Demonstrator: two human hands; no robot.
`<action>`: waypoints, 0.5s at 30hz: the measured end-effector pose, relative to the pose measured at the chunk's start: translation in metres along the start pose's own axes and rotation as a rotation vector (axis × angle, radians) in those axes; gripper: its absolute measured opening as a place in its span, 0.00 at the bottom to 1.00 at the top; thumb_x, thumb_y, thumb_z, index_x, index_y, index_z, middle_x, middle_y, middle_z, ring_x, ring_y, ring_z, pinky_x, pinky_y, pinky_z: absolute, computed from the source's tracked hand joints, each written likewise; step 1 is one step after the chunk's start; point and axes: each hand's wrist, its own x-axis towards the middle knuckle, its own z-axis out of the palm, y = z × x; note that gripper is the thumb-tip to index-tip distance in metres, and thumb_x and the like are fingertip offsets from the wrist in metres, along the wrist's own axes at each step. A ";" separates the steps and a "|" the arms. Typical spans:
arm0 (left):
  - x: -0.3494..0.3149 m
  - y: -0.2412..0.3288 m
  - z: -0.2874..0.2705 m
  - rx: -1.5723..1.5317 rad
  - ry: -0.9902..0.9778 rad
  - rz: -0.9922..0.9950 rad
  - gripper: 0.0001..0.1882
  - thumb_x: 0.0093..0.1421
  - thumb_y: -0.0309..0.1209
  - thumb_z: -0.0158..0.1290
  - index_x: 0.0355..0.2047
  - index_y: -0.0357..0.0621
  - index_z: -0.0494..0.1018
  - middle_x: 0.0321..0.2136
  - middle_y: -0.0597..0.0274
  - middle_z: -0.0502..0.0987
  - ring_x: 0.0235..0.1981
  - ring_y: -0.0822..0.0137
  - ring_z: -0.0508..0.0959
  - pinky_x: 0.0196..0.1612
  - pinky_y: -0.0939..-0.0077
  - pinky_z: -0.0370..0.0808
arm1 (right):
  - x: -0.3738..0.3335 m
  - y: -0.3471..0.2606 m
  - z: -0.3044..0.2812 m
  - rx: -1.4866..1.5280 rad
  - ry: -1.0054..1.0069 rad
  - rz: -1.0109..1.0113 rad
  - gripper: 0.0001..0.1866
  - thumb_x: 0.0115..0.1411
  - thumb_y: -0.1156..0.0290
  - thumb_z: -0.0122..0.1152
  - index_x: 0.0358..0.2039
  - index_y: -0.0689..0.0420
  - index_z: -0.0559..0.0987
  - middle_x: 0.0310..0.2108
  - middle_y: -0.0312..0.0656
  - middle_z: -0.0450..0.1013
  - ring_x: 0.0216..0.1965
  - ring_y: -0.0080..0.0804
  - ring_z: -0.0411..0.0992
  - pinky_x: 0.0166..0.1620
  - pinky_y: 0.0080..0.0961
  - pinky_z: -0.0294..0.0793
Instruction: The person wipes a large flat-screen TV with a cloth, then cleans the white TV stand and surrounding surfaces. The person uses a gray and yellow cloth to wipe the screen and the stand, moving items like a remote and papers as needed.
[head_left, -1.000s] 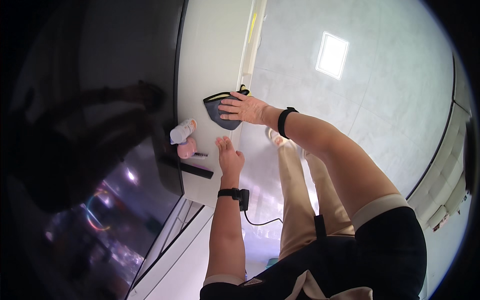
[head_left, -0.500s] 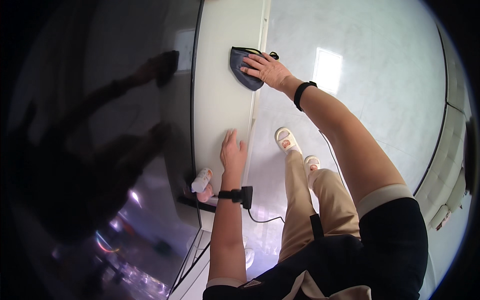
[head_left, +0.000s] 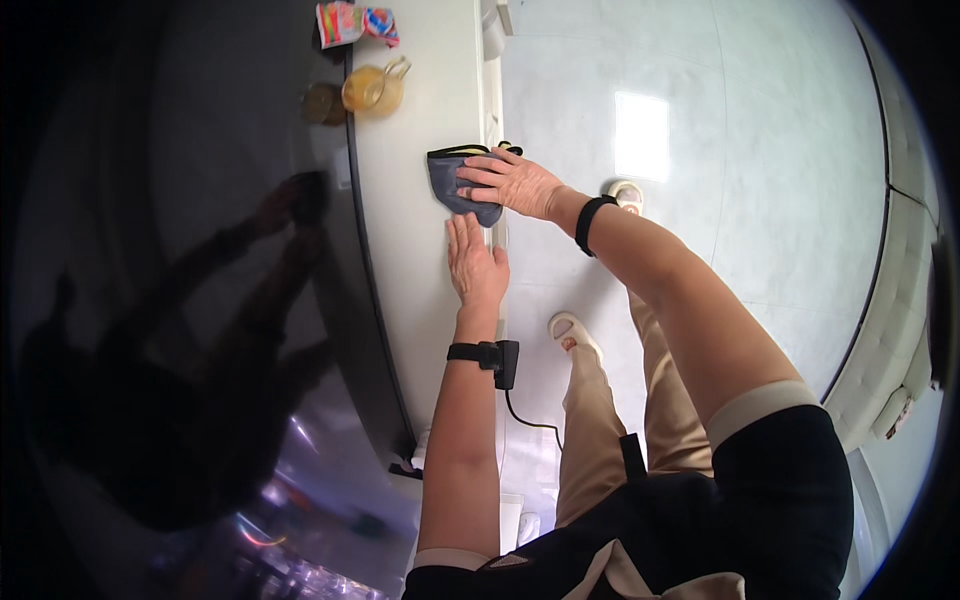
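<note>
A dark grey cloth [head_left: 452, 190] with black and yellow edging lies folded on the long white cabinet top [head_left: 415, 120]. My right hand [head_left: 515, 185] rests flat over its right part, fingers stretched out and slightly apart, covering some of the fabric. Just nearer to me, my left hand [head_left: 478, 265] lies palm down on the same surface. Its fingers are extended, with the tips at or very close to the cloth's near edge. Whether they touch it I cannot tell.
A glossy black screen [head_left: 270, 380] stands along the cabinet's left side. Farther up sit an amber glass jug [head_left: 373, 92] and colourful packets [head_left: 357, 25]. Pale floor [head_left: 570, 90] lies to the right, with a cream sofa [head_left: 880, 370] beyond. A black cable [head_left: 530, 422] hangs from my left wrist.
I have stepped forward along the cabinet; the jug and packets have come into view. The bottle by the screen's near end is now mostly hidden. My left hand has come closer to the cloth.
</note>
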 end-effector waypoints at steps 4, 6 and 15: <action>0.008 0.012 -0.012 -0.093 0.026 0.023 0.42 0.57 0.27 0.58 0.71 0.35 0.54 0.68 0.37 0.61 0.71 0.39 0.58 0.70 0.57 0.62 | 0.012 0.017 -0.018 0.009 -0.153 0.078 0.31 0.61 0.69 0.59 0.64 0.33 0.65 0.72 0.26 0.54 0.74 0.31 0.50 0.74 0.40 0.54; 0.008 0.015 -0.013 -0.124 0.115 0.049 0.40 0.57 0.25 0.56 0.70 0.35 0.57 0.67 0.40 0.63 0.70 0.39 0.60 0.69 0.58 0.64 | 0.016 0.022 -0.021 -0.011 -0.074 0.104 0.31 0.61 0.70 0.59 0.64 0.33 0.65 0.72 0.26 0.53 0.74 0.31 0.50 0.74 0.40 0.54; -0.007 0.020 -0.006 0.069 0.063 0.074 0.41 0.54 0.23 0.54 0.70 0.38 0.57 0.67 0.36 0.62 0.68 0.34 0.61 0.65 0.54 0.69 | 0.040 0.103 -0.029 -0.011 0.029 0.225 0.30 0.61 0.71 0.58 0.62 0.33 0.67 0.71 0.26 0.55 0.74 0.29 0.51 0.73 0.39 0.55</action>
